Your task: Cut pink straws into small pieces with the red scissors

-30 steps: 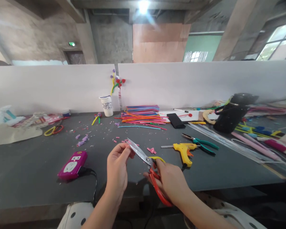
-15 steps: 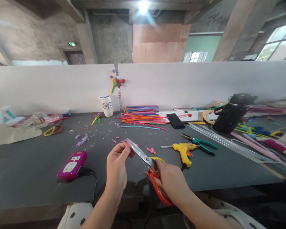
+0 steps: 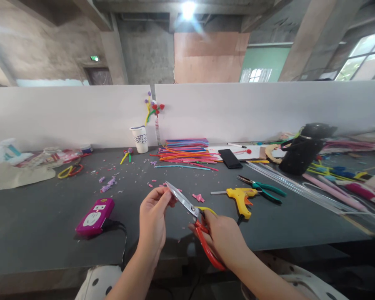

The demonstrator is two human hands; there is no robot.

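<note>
My right hand (image 3: 222,235) grips a pair of scissors (image 3: 193,216) by its red and yellow handles, the steel blades pointing up and left. My left hand (image 3: 153,218) is pinched shut right at the blade tips, holding something too small to make out. Both hands hover over the near edge of the dark grey table (image 3: 50,208). A small pink scrap (image 3: 198,197) lies on the table just beyond the scissors.
A yellow glue gun (image 3: 241,197) and green-handled pliers (image 3: 262,189) lie to the right. A magenta power strip (image 3: 95,216) with a black cable sits at left. Coloured sticks (image 3: 187,154), a phone (image 3: 230,158), a white cup (image 3: 140,138) and a black pot (image 3: 303,148) stand farther back.
</note>
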